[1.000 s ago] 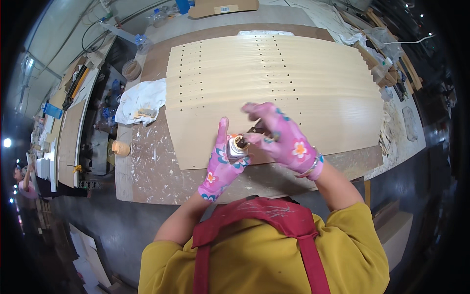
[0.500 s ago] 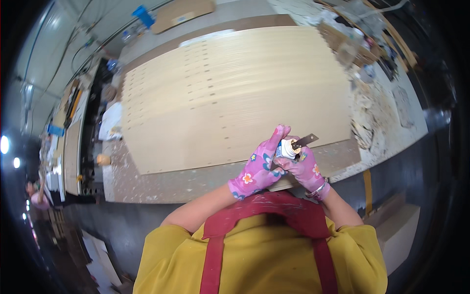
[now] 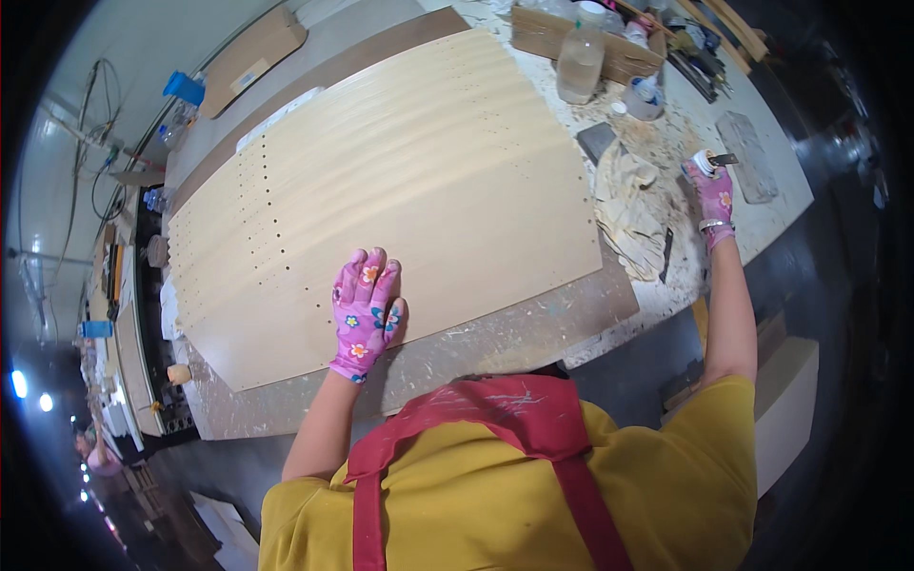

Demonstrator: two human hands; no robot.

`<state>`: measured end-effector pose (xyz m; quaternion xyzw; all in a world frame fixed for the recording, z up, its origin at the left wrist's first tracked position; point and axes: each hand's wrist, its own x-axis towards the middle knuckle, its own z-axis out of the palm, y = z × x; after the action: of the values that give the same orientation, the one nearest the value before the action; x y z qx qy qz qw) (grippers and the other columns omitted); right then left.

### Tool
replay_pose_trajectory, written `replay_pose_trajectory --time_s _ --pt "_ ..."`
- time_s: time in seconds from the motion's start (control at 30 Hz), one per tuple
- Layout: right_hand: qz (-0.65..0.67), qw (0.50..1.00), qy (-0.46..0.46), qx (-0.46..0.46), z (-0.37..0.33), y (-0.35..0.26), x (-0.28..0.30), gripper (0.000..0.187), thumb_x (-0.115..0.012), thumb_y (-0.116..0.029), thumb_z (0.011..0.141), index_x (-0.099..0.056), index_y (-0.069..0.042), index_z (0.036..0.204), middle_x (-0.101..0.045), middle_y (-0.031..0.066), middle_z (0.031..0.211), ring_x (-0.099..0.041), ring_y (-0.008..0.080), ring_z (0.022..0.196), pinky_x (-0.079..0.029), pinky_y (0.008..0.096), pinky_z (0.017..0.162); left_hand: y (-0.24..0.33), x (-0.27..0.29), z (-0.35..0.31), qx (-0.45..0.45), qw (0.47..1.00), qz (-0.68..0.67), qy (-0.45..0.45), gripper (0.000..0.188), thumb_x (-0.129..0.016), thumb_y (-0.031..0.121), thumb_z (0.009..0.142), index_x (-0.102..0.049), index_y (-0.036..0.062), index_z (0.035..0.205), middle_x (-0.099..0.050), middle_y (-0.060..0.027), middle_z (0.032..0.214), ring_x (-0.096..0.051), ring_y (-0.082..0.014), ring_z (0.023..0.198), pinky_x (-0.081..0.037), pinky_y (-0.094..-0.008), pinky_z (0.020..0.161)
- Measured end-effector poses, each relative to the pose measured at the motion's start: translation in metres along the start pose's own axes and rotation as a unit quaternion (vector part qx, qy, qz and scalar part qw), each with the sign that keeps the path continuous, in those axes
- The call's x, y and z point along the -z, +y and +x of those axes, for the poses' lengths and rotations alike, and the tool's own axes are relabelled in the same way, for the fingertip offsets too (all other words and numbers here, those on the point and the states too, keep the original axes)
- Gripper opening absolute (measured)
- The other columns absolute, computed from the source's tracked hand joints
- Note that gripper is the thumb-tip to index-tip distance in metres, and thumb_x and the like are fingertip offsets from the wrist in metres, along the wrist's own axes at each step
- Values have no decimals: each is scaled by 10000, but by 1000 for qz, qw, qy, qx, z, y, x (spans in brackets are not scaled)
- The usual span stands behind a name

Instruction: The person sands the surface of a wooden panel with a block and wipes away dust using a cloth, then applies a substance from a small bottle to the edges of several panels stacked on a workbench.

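My left hand [image 3: 366,309], in a pink flowered glove, is stretched out over the near part of a large pale panel [image 3: 428,181] with rows of small dark holes. Its fingers are extended and it holds nothing; whether the palm presses on the panel I cannot tell. Out to the right, my right hand [image 3: 715,202], gloved alike, is closed around a small white bottle [image 3: 705,162] with a ridged neck. A flat dark metal strip [image 3: 725,160] sticks out at the bottle's mouth. Most of the bottle is hidden by the glove.
A crumpled cream cloth [image 3: 630,205] and a dark grey block [image 3: 597,143] lie right of the panel. Beyond them stand a clear bottle [image 3: 580,62], a tape roll [image 3: 644,98] and a cardboard box [image 3: 543,36]. A grey slab [image 3: 746,157] lies near the table's right edge.
My hands have parted. The right one has swung out to the right with the bottle and metal strip; the left one has let go and moved left over the panel. The view has shifted right.
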<state>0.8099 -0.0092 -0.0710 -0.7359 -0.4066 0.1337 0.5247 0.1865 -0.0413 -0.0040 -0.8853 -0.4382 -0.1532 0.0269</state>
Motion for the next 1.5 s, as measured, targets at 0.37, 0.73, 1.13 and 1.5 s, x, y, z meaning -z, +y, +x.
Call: replay_pose_trajectory --time_s 0.37,0.73,1.13,1.5 --pt "-89 988 -111 -58 21 20 -67 541 -678 -399 789 -598 -3 1148 -629 146 1104 -586 277 1003 -426 370 904 -3 10 -10 82 991 57 -93 512 -515 330 836 -506 150 1315 -447 -72 1397 -348 -295 1325 -300 -489 1062" --pt "-156 978 -41 130 -2 99 0 468 -516 -308 940 -502 22 1271 -572 211 1207 -535 324 1106 -404 376 979 -12 -10 -25 19 999 8 40 536 -469 257 833 -453 152 1358 -329 -75 1494 -266 -260 1396 -239 -409 1122" --pt "181 921 -314 142 -231 -253 -208 280 -539 -130 910 -567 31 1136 -514 13 782 -468 78 663 -389 203 568 -38 12 -63 -63 955 -288 23 443 -528 174 805 -527 130 1245 -534 -104 1239 -449 -268 1200 -337 -410 1035" --pt "79 651 -671 346 -501 -569 -410 388 -561 -225 885 -549 -19 1214 -636 130 1037 -612 225 934 -482 349 846 -207 192 -395 503 775 -311 221 178 -661 199 851 -684 53 951 -671 -73 858 -623 -181 762 -507 -288 706"
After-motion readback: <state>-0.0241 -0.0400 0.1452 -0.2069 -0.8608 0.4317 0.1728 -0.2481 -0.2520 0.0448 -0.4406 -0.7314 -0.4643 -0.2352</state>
